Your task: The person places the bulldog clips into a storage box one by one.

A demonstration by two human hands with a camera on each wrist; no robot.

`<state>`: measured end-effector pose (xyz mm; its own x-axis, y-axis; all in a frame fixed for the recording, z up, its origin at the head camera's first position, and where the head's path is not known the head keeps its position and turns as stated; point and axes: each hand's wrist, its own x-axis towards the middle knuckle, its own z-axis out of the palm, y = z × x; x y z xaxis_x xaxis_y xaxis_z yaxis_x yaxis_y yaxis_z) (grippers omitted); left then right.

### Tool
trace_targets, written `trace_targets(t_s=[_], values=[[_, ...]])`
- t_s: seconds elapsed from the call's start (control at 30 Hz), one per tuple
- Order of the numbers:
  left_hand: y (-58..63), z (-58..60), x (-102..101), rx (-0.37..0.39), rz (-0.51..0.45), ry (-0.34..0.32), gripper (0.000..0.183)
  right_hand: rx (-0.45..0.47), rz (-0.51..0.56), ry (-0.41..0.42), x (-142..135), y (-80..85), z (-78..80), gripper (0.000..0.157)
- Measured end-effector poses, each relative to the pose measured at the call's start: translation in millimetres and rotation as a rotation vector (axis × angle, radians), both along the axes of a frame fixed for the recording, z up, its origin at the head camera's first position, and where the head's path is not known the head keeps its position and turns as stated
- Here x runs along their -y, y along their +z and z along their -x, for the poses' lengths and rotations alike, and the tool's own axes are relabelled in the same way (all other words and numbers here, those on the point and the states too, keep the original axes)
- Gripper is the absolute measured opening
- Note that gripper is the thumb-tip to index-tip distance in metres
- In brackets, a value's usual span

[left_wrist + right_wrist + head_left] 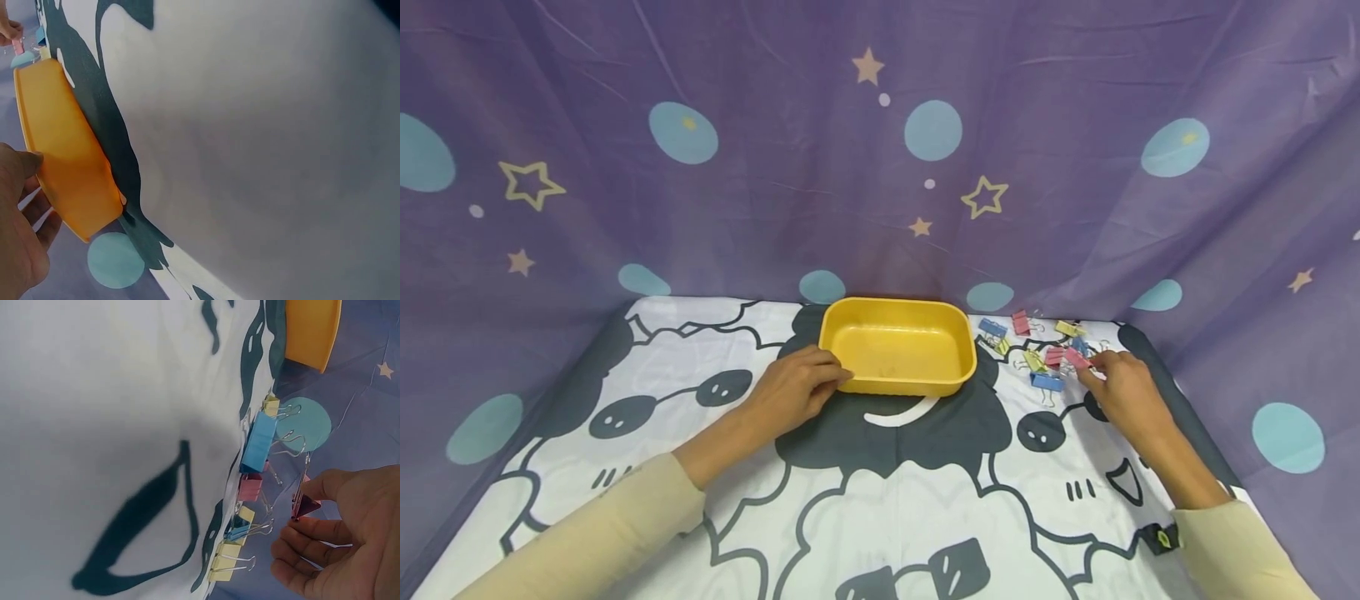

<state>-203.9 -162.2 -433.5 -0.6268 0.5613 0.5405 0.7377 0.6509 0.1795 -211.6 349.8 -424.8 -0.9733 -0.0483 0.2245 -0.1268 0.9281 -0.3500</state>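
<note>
A yellow plastic tub stands at the back middle of the table. My left hand holds it at its front left corner, and in the left wrist view the thumb lies on the outer wall. Over to the right, my right hand pinches a pink binder clip between thumb and fingers, raised beside the pile. Below and around it lie several blue, yellow and pink binder clips, among them a blue one in front and a yellow one.
The tablecloth is white with dark cartoon sheep. A purple curtain with stars and blue ovals hangs behind the table and at its sides. Another blue clip and a pink one lie near the tub's right end.
</note>
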Motion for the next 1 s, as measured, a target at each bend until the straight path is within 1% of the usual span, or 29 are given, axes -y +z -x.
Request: trace_targets(t_s=[0.2, 0.37, 0.5, 0.7, 1.0], values=[[0.4, 0.2, -0.3, 0.014, 0.0, 0.01, 0.02, 0.019, 0.008, 0.01, 7.1, 7.5, 1.4, 0.044], [-2.4, 0.0, 0.2, -0.003, -0.006, 0.006, 0.022, 0.039, 0.024, 0.023, 16.4, 13.3, 3.3, 0.045], [-3.2, -0.8, 0.2, -0.014, -0.012, 0.0, 0.022, 0.016, 0.041, 0.045, 24.2, 15.3, 5.5, 0.043], [-0.9, -1.7, -1.2, -0.003, -0.013, 0.006, 0.023, -0.016, 0.061, 0.067, 34.6, 17.4, 7.8, 0.041], [-0.2, -2.0, -2.2, 0.009, -0.022, 0.0, 0.022, 0.006, 0.067, 0.088, 50.8, 21.2, 14.7, 0.038]])
